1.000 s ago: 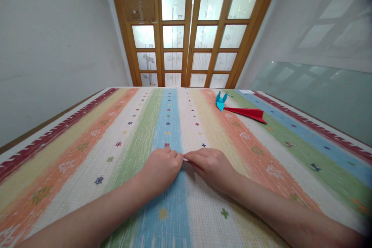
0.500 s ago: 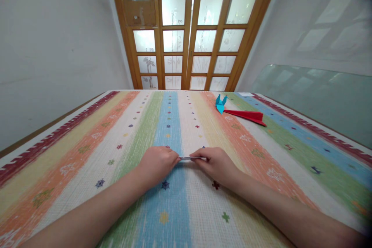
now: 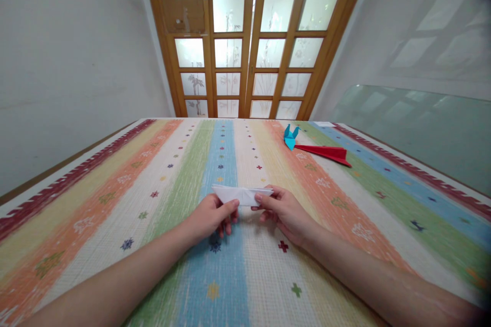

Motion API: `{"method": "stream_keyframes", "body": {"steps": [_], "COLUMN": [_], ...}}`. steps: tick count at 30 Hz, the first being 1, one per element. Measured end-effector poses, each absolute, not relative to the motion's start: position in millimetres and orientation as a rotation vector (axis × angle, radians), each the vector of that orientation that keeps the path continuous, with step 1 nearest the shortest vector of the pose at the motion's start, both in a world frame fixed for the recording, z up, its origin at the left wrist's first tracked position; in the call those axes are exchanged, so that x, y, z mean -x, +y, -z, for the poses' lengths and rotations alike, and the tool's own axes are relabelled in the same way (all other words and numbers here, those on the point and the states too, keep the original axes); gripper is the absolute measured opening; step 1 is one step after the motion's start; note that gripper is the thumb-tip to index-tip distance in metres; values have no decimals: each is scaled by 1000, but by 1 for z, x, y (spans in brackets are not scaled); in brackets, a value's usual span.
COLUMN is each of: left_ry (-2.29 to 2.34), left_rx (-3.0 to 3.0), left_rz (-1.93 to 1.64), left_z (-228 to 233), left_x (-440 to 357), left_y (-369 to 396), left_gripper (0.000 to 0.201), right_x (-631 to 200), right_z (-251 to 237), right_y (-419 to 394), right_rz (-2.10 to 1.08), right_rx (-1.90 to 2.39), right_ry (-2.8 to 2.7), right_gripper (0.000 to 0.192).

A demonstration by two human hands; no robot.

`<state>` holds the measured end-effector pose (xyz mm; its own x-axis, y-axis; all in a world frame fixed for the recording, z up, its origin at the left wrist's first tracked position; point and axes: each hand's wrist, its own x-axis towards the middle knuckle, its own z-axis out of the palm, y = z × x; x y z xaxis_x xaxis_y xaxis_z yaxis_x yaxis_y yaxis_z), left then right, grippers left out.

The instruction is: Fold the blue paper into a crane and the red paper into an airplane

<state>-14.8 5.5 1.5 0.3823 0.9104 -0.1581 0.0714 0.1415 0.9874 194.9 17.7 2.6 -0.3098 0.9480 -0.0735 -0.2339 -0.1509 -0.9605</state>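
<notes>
A folded white paper [image 3: 241,194], long and boat-shaped, is lifted a little above the striped tablecloth [image 3: 161,179]. My left hand [image 3: 213,216] pinches its lower left part between thumb and fingers. My right hand [image 3: 286,212] pinches its right end. Both hands sit at the middle of the table, near me.
A small blue folded paper figure [image 3: 290,136] and a red paper plane [image 3: 326,153] lie at the far right of the table. A glass sheet [image 3: 414,127] leans against the right wall. Wooden doors with frosted panes [image 3: 253,41] stand beyond the far edge.
The hands pressed the paper flat on the cloth, then drew apart along it; now they have lifted it and turned it so its white face shows.
</notes>
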Motion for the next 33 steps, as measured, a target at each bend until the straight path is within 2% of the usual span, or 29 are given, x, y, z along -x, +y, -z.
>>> {"method": "stream_keyframes", "body": {"steps": [9, 16, 28, 33], "left_ry": [970, 993, 1090, 1171], "left_rx": [-1258, -1369, -1370, -1580], "left_rz": [-818, -809, -869, -873], "left_z": [2, 1, 6, 5], "left_x": [6, 6, 14, 19], "left_y": [-3, -2, 2, 4], "left_gripper": [51, 60, 61, 63], "right_x": [-184, -187, -194, -198], "right_z": [-3, 2, 7, 12], "right_y": [7, 6, 5, 9], "right_rz": [-1798, -1791, -1642, -1529], "right_rx": [874, 989, 1072, 1171], "right_ry": [-1233, -1394, -1640, -1697], "right_gripper": [38, 51, 55, 61]}}
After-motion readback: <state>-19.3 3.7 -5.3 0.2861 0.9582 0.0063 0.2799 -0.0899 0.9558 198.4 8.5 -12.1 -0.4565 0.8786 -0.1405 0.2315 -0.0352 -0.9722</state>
